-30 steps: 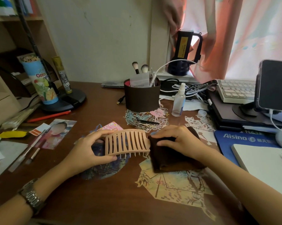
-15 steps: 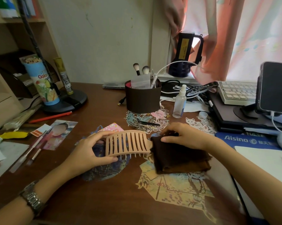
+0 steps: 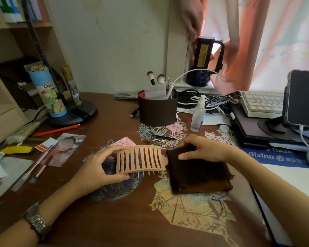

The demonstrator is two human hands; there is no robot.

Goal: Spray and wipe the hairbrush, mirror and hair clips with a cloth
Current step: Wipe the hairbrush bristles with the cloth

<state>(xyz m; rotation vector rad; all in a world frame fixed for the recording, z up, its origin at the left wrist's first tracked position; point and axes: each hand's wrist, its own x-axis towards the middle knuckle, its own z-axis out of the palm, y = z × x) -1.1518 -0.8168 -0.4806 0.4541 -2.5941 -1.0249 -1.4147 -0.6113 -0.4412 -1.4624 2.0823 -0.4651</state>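
Daylight came through the thin pink and white curtain (image 3: 267,38) at upper right, where the fabric was blown out almost to white. The rest of the room was fairly dim, with a warm greenish cast on the pale plaster wall (image 3: 114,41). The dark brown wooden desk (image 3: 104,218) showed a soft sheen near the front and only weak, diffuse shadows under the arms. Wide-angle distortion bent the light wooden bookshelf (image 3: 6,50) at left and stretched the frame edges. The face on the small printed photograph (image 3: 66,148) was blurred; the corners looked soft.
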